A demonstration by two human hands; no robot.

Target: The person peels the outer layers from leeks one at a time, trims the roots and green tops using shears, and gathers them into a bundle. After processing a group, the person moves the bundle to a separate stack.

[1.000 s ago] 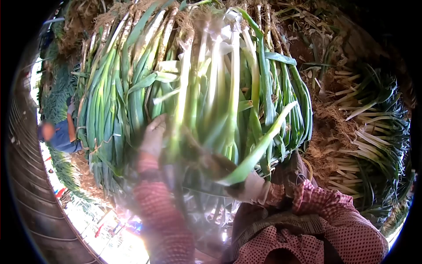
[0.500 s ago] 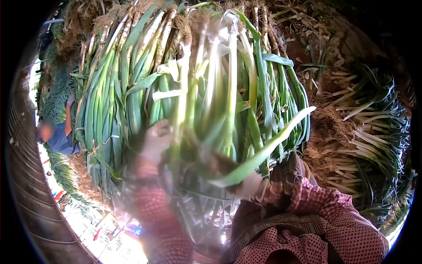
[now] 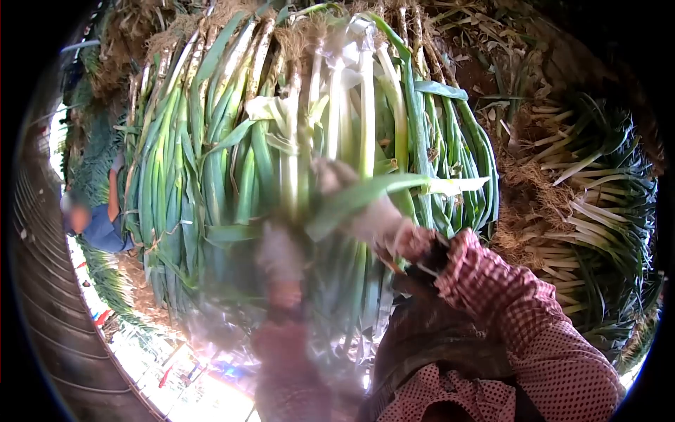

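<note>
Large green onions (image 3: 169, 155) lie side by side in front of me, roots at the top and leaves toward me. My left hand (image 3: 281, 253), in a pale glove and blurred, is at the lower part of a green onion with a white stalk (image 3: 290, 169); its fingers are smeared. My right hand (image 3: 369, 214), also gloved, reaches over the middle of the stalks. A long loose green onion leaf (image 3: 383, 188) lies across this hand and appears gripped in it, its pale end pointing right. Clear plastic (image 3: 344, 344) shows below the leaves.
More green onions with white stalks (image 3: 598, 218) are piled at the right. Dry roots and soil (image 3: 524, 204) lie between the piles. At the far left is a person in a blue shirt (image 3: 105, 228), beside a ribbed curved wall (image 3: 42, 267).
My right hand has moved up and left across the stalks, and the loose leaf has moved with it. My left hand has shifted down and slightly right.
</note>
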